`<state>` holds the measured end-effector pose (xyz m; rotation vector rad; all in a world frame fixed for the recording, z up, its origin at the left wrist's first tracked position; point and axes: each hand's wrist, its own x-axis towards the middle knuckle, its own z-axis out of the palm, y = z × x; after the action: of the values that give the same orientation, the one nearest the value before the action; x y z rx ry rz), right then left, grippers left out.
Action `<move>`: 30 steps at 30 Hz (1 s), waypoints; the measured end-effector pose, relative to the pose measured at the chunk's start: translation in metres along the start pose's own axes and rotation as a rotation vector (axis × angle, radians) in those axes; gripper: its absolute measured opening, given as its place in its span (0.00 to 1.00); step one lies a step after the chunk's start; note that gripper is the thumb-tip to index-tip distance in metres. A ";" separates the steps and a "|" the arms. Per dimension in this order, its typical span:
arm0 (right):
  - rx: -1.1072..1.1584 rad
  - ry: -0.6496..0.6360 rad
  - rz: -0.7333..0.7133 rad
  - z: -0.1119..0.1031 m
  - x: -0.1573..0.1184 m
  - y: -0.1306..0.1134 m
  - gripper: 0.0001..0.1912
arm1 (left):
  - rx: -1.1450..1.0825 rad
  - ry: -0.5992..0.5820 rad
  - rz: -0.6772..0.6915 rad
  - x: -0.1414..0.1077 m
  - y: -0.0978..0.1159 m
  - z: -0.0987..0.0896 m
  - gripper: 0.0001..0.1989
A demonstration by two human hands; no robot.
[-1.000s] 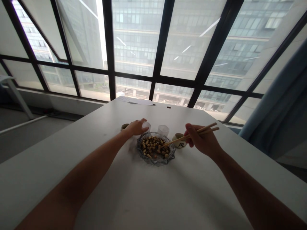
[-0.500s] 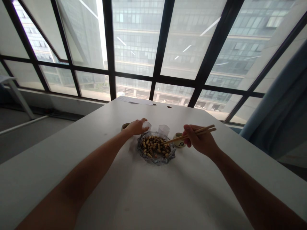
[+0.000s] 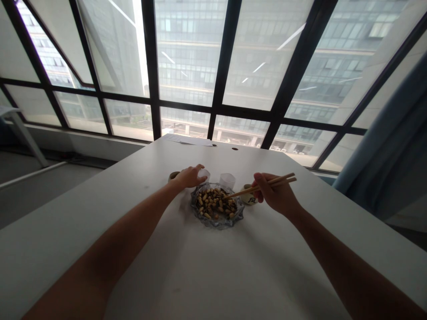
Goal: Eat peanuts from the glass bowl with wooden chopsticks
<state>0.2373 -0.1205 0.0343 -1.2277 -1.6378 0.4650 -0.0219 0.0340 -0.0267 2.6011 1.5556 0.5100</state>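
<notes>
A scalloped clear glass bowl (image 3: 218, 224) holds a heap of peanuts and dark seeds (image 3: 213, 202). My right hand (image 3: 275, 193) is closed around a pair of wooden chopsticks (image 3: 245, 190), whose tips reach down into the heap. Behind the bowl's left side, my left hand (image 3: 191, 177) grips a small clear plastic cup (image 3: 204, 176), thumb on the near side and fingers beyond it. A second clear cup (image 3: 227, 180) stands just behind the bowl. Partly hidden by my right hand is a cream-coloured round jar (image 3: 248, 196) with a dark character on it.
Another small round pot (image 3: 174, 175) shows behind my left wrist. The white table (image 3: 207, 271) carries papers (image 3: 187, 140) at its far edge, near a cable hole (image 3: 235, 149). Beyond are large windows; a blue curtain (image 3: 390, 155) hangs at the right.
The chopsticks and my right hand have shifted very slightly left, tips still among the peanuts and seeds. My left hand stays at the cup.
</notes>
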 end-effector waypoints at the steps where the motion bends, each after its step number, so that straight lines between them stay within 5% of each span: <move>1: 0.003 0.002 0.005 0.001 0.000 0.000 0.34 | -0.001 -0.002 -0.002 0.000 0.001 0.000 0.29; 18: 0.047 0.100 -0.010 -0.012 0.005 0.005 0.33 | 0.015 -0.005 -0.008 -0.002 0.004 -0.003 0.29; 30: 0.042 -0.009 -0.021 -0.002 0.002 0.009 0.31 | -0.002 -0.004 -0.007 -0.001 0.001 -0.001 0.30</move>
<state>0.2430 -0.1159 0.0293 -1.1779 -1.6391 0.4902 -0.0217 0.0322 -0.0254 2.5929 1.5613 0.5044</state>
